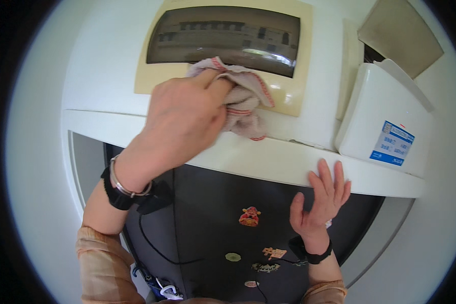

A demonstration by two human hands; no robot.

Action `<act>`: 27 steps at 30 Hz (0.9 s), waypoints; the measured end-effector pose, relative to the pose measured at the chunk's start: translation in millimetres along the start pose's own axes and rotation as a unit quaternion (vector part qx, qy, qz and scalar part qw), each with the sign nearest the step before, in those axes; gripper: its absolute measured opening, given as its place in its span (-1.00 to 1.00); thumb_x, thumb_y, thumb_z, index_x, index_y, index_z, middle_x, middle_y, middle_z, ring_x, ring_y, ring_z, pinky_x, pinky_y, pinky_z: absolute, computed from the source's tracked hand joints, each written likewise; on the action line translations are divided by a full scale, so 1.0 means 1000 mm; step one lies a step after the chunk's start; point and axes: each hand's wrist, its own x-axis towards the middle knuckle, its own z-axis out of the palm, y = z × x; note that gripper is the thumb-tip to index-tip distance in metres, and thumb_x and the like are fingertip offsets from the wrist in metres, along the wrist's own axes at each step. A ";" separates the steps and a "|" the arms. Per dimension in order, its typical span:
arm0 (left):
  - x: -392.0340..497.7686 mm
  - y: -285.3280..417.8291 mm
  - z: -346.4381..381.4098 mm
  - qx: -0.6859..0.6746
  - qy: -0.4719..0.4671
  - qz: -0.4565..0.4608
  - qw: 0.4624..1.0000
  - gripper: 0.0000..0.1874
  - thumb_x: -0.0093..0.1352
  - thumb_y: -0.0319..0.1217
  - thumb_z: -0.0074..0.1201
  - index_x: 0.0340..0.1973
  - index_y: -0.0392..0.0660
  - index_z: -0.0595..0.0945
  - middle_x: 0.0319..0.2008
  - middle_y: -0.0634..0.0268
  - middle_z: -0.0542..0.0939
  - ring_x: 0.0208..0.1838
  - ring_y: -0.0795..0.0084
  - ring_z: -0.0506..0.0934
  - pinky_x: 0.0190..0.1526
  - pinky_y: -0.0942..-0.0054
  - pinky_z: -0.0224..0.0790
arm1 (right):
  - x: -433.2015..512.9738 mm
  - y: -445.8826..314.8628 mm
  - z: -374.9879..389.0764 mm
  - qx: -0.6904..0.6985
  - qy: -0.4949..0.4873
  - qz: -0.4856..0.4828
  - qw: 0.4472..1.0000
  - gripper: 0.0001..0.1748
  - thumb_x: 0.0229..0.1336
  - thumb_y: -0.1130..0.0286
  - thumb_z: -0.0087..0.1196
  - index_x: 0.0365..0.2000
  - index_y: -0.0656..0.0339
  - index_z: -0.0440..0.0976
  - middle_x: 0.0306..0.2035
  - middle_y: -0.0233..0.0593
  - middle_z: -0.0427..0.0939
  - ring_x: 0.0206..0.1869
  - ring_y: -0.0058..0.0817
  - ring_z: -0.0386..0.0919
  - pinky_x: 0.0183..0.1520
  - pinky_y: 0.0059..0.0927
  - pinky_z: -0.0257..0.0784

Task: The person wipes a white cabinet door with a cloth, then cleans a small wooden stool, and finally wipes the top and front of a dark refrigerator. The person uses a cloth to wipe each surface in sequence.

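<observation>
My left hand point(186, 114) grips a pale terry cloth point(243, 95) with red stitched edging. The cloth lies against the lower frame of a cream electrical distribution box point(142, 79), just under its tinted cover point(228, 41). Part of the cloth is hidden under my fingers. On the right, my right hand point(323, 201) has its fingers spread and holds nothing. Its fingertips overlap the white ledge point(266, 159) below the box and appear to rest on it. Each wrist wears a black strap, and a metal bangle circles the left one.
A white plastic box point(380, 117) bearing a blue printed sticker stands on the ledge at right. Behind it leans a beige panel point(402, 36). Below is a dark door point(212, 190) with several magnets, including a red figure point(249, 216). Hooks point(169, 292) hang low at left.
</observation>
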 end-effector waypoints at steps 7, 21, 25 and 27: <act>-0.021 0.002 -0.006 0.097 -0.009 -0.009 0.995 -0.84 0.17 -0.52 0.12 -0.32 -0.18 0.56 -0.43 0.21 0.54 -0.42 0.14 0.56 -0.45 0.25 0.39 | 0.000 0.008 -0.009 0.014 -0.018 -0.015 1.000 -0.51 0.01 0.45 0.08 0.04 0.16 0.50 0.24 -0.13 0.46 0.40 -0.02 0.25 0.46 -0.04 -0.21; 0.000 -0.003 -0.004 -0.065 -0.027 0.005 0.998 -0.83 0.29 -0.47 0.05 -0.22 -0.21 0.55 -0.39 0.11 0.57 -0.38 0.02 0.56 -0.36 0.17 0.39 | 0.001 0.006 -0.013 0.030 -0.032 -0.005 0.999 -0.51 -0.04 0.46 0.10 0.01 0.20 0.53 0.23 -0.09 0.46 0.38 0.01 0.27 0.45 -0.01 -0.18; -0.003 0.001 -0.006 0.054 -0.052 -0.017 0.997 -0.86 0.29 -0.45 0.05 -0.26 -0.22 0.56 -0.42 0.10 0.57 -0.43 0.03 0.56 -0.39 0.15 0.39 | -0.001 0.009 -0.013 0.022 -0.033 -0.016 0.999 -0.52 -0.04 0.47 0.09 -0.01 0.18 0.54 0.23 -0.11 0.47 0.38 -0.01 0.27 0.45 -0.02 -0.17; -0.006 -0.006 -0.010 0.098 -0.061 -0.039 0.993 -0.86 0.29 -0.44 0.04 -0.27 -0.22 0.56 -0.43 0.10 0.57 -0.45 0.03 0.56 -0.40 0.15 0.39 | -0.002 0.012 -0.013 0.019 -0.032 -0.021 0.999 -0.52 -0.05 0.47 0.09 -0.01 0.18 0.54 0.23 -0.12 0.47 0.38 -0.01 0.27 0.44 -0.02 -0.16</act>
